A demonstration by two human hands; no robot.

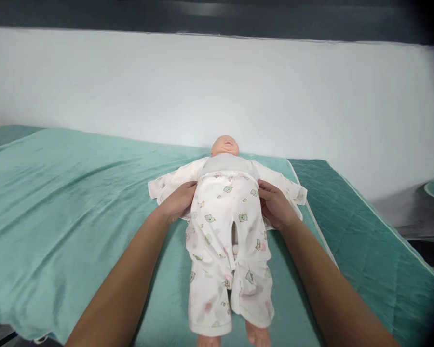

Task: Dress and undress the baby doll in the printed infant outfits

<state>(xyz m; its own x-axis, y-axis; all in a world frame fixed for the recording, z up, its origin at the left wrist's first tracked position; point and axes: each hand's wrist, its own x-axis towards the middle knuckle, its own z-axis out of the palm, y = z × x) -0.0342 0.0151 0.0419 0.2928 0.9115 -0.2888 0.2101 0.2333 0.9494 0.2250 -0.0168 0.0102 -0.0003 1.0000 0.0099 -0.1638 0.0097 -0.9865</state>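
A baby doll (225,146) lies on its back, head away from me and bare feet towards me. It wears white split-crotch pants (220,226) with a green and pink animal print, pulled up over the belly. A matching top (273,176) lies spread open beneath it, both sleeves out to the sides, baring the grey cloth chest (224,164). At the waistband's left side, my left hand (180,201) is closed on the pants. My right hand (276,204) pinches the waistband at the right side. Some fingertips of both hands are hidden by fabric.
A light green blanket (75,193) with a few wrinkles covers the bed under the doll. Darker green quilted padding (369,250) shows to the right, its pale-trimmed edge running diagonally. Behind the doll's head rises a white wall (217,86) with a dark band on top.
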